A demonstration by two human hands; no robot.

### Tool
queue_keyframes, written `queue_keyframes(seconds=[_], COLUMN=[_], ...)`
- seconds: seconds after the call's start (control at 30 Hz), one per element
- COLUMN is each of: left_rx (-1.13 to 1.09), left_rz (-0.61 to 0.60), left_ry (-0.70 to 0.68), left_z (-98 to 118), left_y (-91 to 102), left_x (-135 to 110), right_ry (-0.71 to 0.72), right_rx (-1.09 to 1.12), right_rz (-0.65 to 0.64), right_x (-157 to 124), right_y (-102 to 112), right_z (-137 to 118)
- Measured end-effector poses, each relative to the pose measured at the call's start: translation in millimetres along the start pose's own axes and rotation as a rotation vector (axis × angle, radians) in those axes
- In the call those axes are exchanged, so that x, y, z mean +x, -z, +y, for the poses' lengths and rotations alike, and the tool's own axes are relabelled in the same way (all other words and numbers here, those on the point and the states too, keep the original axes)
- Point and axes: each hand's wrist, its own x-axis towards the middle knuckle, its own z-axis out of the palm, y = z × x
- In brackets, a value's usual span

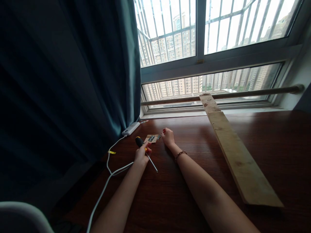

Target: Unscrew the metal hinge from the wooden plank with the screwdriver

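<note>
My left hand (142,153) is closed around a screwdriver (145,151) with a black and yellow handle; its metal shaft points back toward me and to the right over the dark wooden table (194,194). My right hand (168,136), a beaded bracelet on its wrist, rests on the table with its fingers curled at the right edge of a small wooden piece (152,138) that carries metal hardware. The wooden piece lies flat between my two hands.
A long wooden plank (233,152) lies diagonally on the right, its far end propped on the window rail. A white power bank (131,128) with a white cable (107,184) sits at the left by the dark teal curtain (73,81). A barred window (206,48) is ahead.
</note>
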Motion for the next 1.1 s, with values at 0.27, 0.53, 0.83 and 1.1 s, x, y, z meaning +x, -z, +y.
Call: queue_keyframes(seconds=[0.27,0.53,0.83,1.1], left_rx=[0.005,0.015,0.005,0.034], left_rz=[-0.020,-0.019,-0.017,-0.028], left_ry=[0.020,0.022,0.037,0.034], left_z=[0.0,0.4,-2.2,-2.7], left_y=[2.2,0.3,3.0,4.4], left_x=[1.0,1.6,7.8,10.9], right_ry=[0.022,0.161,0.191,0.110], right_rx=[-0.059,-0.234,-0.301,-0.185], right_rz=[-0.184,-0.182,-0.167,-0.167], right_x=[9.7,-8.6,-12.3,-13.5], right_y=[13.8,9.6,18.6,23.7], right_z=[21.5,7.1,-1.0,-4.9])
